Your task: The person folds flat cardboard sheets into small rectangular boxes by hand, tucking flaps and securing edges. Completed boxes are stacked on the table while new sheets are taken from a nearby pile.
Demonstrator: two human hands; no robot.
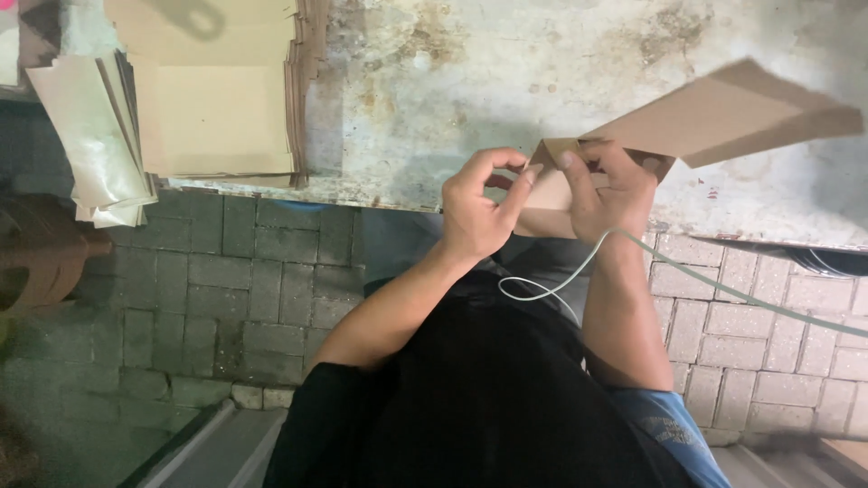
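Note:
A brown paper bag (723,113) is held over the edge of a stained white table (506,81), its long body sticking out to the right. My right hand (608,185) grips the bag's near end, thumb on top. My left hand (479,203) pinches the same end from the left, fingers curled against the paper fold. A thin white cord (633,248) runs from under my right wrist, loops toward my body and trails off to the right.
A stack of flat brown paper sheets (212,99) lies on the table's left part. Folded pale paper (95,136) hangs off its left edge. Below is grey and pale brick paving (244,289). A dark brown object (41,253) sits at far left.

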